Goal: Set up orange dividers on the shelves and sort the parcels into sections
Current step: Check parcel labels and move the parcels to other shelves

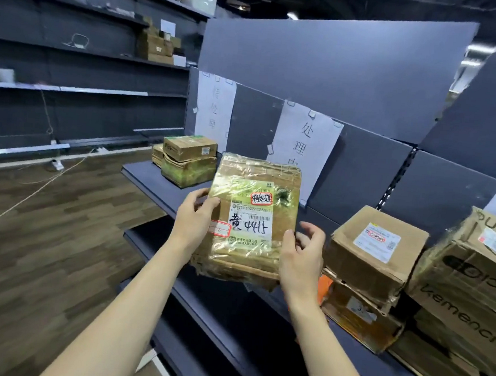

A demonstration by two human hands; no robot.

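Observation:
I hold a flat cardboard parcel (255, 188) wrapped in shiny tape, upright above the dark shelf (145, 175). Its white label carries handwriting and a red-framed sticker. My left hand (195, 219) grips the parcel's left edge. My right hand (301, 253) holds its lower right edge, thumb on the front. Two stacked boxes (189, 159) sit at the shelf's left end. More cardboard parcels (377, 248) are piled at the right, with a bit of orange (325, 286) showing under them.
White paper signs (304, 141) with handwritten characters hang on the shelf's back panel. Large printed cartons (471, 279) stand at the far right. A lower shelf (199, 298) juts out beneath. Wooden floor with a cord and power strip (56, 164) lies to the left, before wall shelving.

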